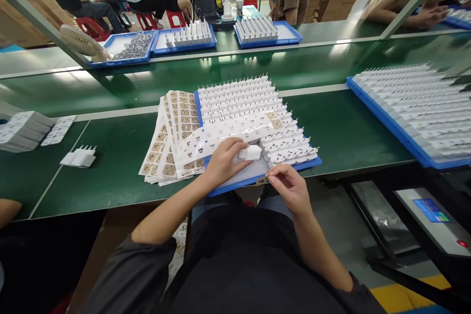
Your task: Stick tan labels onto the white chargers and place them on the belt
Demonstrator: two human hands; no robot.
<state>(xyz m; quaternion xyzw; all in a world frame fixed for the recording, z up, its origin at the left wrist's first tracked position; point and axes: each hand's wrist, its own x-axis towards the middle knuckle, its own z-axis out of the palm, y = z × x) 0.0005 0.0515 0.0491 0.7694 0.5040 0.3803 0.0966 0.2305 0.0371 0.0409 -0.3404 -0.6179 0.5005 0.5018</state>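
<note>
At the near edge of the blue tray (312, 163) on the green table (121, 157), the left hand (222, 162) curls shut around a small white plug (250, 152). The plug is blocky, smooth and plain white. Just beside the tray's near edge, the right hand (290, 187) pinches a tiny brown sticker (262, 181) between thumb and finger. Left of the tray lie sticker sheets (165, 149), fanned out.

One small white plug adapter (250, 152) lies on its side at the near edge of the blue tray (312, 163), gripped from the left. A small tan sticker (262, 181) is pinched just below it, apart from the adapter.
</note>
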